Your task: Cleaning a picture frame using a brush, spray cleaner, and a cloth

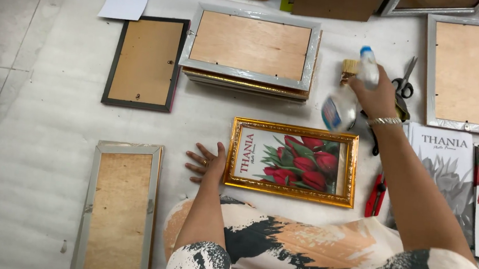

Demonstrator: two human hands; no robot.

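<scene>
A gold picture frame (292,161) with a red tulip print lies face up on the white floor sheet in front of my knees. My left hand (207,162) rests flat on the sheet with fingers spread, touching the frame's left edge. My right hand (377,94), with a bracelet on the wrist, grips a clear spray bottle (346,100) with a blue tip, held tilted above the frame's upper right corner.
A stack of frames lying face down (251,48) is behind the gold frame. Single face-down frames lie at left (145,61), front left (118,207) and far right (466,73). Scissors (405,81), a brush (348,69), a red tool (375,197) and printed inserts (445,164) lie at right.
</scene>
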